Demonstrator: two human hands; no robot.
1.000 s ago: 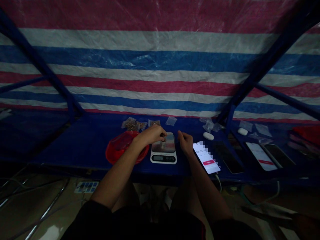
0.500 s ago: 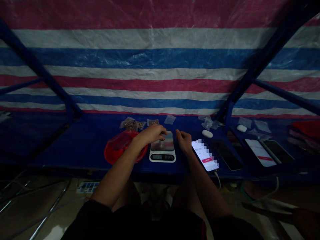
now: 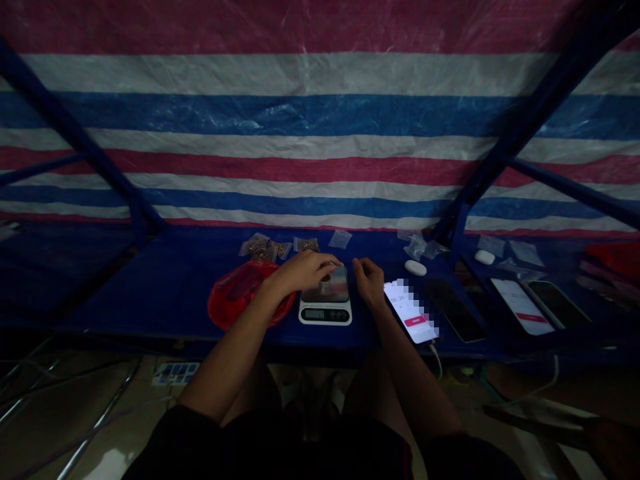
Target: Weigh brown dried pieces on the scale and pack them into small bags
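A white kitchen scale (image 3: 326, 315) with a metal plate stands on the blue table in front of me. My left hand (image 3: 313, 268) is over its plate from the left, fingers stretched out and apart. Just under those fingers shows a small pale patch, too dim to tell if it is a thing or a reflection. To the right of the scale, my right hand (image 3: 369, 280) rests with its fingers curled in; whatever they may hold is hidden. A red plastic bag or basket (image 3: 225, 303) lies left of the scale, partly behind my left forearm.
Small zip bags with brown bits (image 3: 260, 247) and a clear zip bag (image 3: 341, 239) lie behind the scale. To the right are a lit phone (image 3: 407, 310) on a cable, a dark phone (image 3: 457, 310), and a white oval case (image 3: 415, 268). Blue frame bars (image 3: 457, 213) rise behind.
My left hand's fingers have straightened and reach a little further right over the plate. My right hand has stayed beside the scale, still curled.
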